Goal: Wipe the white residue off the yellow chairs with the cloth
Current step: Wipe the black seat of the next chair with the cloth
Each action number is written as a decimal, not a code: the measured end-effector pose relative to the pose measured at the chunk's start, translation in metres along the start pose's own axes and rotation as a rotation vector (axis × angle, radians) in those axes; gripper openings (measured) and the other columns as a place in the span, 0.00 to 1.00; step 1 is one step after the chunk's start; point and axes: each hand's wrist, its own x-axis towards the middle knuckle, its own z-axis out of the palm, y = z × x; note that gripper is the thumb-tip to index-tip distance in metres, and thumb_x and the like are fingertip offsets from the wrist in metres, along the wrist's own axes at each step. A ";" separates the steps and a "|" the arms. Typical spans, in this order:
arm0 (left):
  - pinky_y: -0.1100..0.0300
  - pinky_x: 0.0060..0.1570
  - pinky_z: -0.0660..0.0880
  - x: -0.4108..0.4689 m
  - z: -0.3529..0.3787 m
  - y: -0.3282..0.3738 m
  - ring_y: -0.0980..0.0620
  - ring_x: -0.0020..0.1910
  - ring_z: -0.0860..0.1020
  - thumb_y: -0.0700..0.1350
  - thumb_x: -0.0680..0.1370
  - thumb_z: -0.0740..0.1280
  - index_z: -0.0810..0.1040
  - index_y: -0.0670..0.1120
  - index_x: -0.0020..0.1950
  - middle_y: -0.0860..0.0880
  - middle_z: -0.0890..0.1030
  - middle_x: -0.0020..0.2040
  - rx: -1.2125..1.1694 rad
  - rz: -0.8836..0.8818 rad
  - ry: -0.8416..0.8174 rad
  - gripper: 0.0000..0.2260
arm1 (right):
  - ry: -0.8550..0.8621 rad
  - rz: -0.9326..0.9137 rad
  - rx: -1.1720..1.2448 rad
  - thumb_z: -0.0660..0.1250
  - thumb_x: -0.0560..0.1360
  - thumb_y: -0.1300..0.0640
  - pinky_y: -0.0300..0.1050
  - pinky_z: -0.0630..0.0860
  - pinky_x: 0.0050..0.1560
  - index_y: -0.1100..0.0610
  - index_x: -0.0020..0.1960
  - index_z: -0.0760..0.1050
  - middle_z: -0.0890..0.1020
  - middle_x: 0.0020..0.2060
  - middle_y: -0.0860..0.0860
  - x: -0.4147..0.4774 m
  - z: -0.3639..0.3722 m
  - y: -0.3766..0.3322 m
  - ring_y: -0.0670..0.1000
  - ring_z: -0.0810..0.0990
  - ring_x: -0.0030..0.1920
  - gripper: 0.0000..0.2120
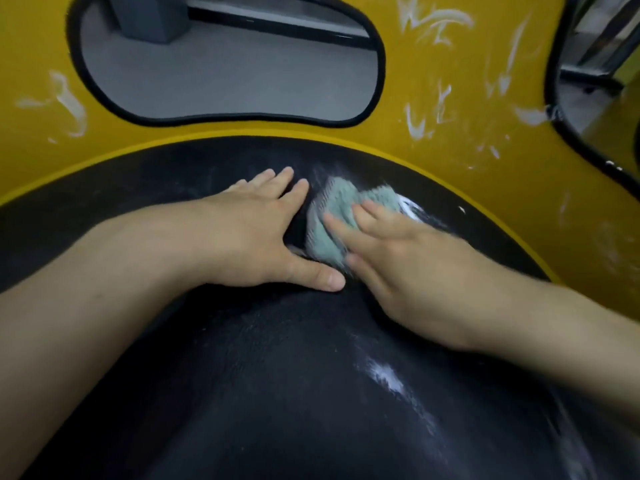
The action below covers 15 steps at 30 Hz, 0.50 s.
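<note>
A yellow chair (450, 74) fills the view, with a black seat cushion (259, 375) in front of its backrest. White residue (433, 22) streaks the backrest right of the cut-out, and a white smear (386, 372) lies on the cushion at lower right. A crumpled pale green cloth (330, 220) lies on the cushion near its back edge. My right hand (394, 258) presses on the cloth with straight fingers and looks motion-blurred. My left hand (263, 233) rests flat on the cushion just left of the cloth, thumb stretched out below it.
The backrest has a black-rimmed oval cut-out (228, 64) showing grey floor behind. More white streaks (69, 102) mark the backrest at left. A second black-rimmed opening (595, 81) at the right edge shows dark chair legs on the floor.
</note>
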 end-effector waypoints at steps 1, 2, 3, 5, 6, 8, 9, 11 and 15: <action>0.60 0.74 0.39 0.001 0.001 -0.001 0.57 0.79 0.36 0.80 0.54 0.55 0.34 0.52 0.81 0.55 0.34 0.80 -0.003 -0.002 0.008 0.64 | -0.021 0.019 0.019 0.45 0.85 0.48 0.43 0.48 0.76 0.49 0.82 0.46 0.53 0.80 0.52 0.026 0.002 0.006 0.51 0.48 0.80 0.26; 0.60 0.75 0.40 0.001 0.000 -0.002 0.57 0.79 0.37 0.80 0.53 0.55 0.34 0.51 0.81 0.54 0.35 0.81 -0.011 -0.011 0.020 0.65 | -0.044 0.051 0.042 0.45 0.85 0.48 0.48 0.49 0.76 0.49 0.82 0.45 0.50 0.81 0.53 0.054 0.003 0.010 0.52 0.47 0.80 0.26; 0.60 0.75 0.41 0.001 0.000 -0.004 0.57 0.79 0.38 0.80 0.52 0.55 0.34 0.49 0.81 0.54 0.36 0.81 -0.018 -0.025 0.030 0.66 | -0.056 0.081 0.056 0.46 0.85 0.49 0.51 0.50 0.77 0.48 0.82 0.45 0.49 0.81 0.53 0.078 0.004 0.012 0.53 0.46 0.80 0.26; 0.57 0.78 0.42 0.001 -0.002 -0.006 0.56 0.80 0.39 0.80 0.51 0.55 0.34 0.49 0.81 0.53 0.37 0.81 -0.019 -0.040 0.039 0.67 | -0.076 0.099 0.064 0.45 0.86 0.49 0.52 0.49 0.77 0.49 0.82 0.45 0.48 0.81 0.55 0.097 0.005 0.014 0.53 0.46 0.80 0.25; 0.56 0.78 0.43 0.001 -0.003 -0.007 0.56 0.80 0.39 0.80 0.51 0.55 0.35 0.49 0.81 0.53 0.37 0.81 -0.017 -0.041 0.038 0.67 | -0.079 0.096 0.059 0.46 0.86 0.49 0.51 0.49 0.77 0.49 0.82 0.45 0.49 0.81 0.55 0.093 0.005 0.014 0.53 0.46 0.80 0.26; 0.55 0.78 0.43 0.001 -0.003 -0.008 0.56 0.80 0.39 0.80 0.51 0.56 0.36 0.49 0.81 0.54 0.37 0.81 -0.007 -0.038 0.031 0.67 | -0.049 0.055 0.027 0.46 0.86 0.49 0.48 0.49 0.76 0.49 0.82 0.46 0.52 0.80 0.54 0.060 0.006 0.012 0.51 0.48 0.80 0.26; 0.56 0.78 0.43 0.001 -0.004 -0.009 0.56 0.80 0.39 0.80 0.51 0.56 0.36 0.50 0.81 0.54 0.37 0.81 -0.003 -0.038 0.027 0.66 | 0.000 0.001 0.018 0.47 0.85 0.50 0.44 0.50 0.75 0.51 0.81 0.49 0.56 0.79 0.55 0.035 0.006 0.008 0.51 0.51 0.79 0.25; 0.56 0.78 0.42 0.001 -0.005 -0.011 0.57 0.79 0.38 0.79 0.51 0.57 0.37 0.50 0.81 0.54 0.36 0.81 -0.008 -0.040 0.013 0.67 | 0.084 -0.084 0.017 0.50 0.84 0.50 0.38 0.52 0.71 0.55 0.79 0.61 0.69 0.74 0.56 -0.017 0.004 -0.005 0.53 0.62 0.75 0.24; 0.55 0.78 0.42 0.001 -0.007 -0.012 0.56 0.79 0.37 0.78 0.51 0.59 0.36 0.51 0.81 0.54 0.35 0.81 -0.022 -0.039 -0.013 0.67 | 0.099 -0.052 -0.018 0.50 0.81 0.47 0.43 0.56 0.71 0.55 0.76 0.67 0.75 0.70 0.54 -0.052 0.007 -0.008 0.55 0.71 0.72 0.27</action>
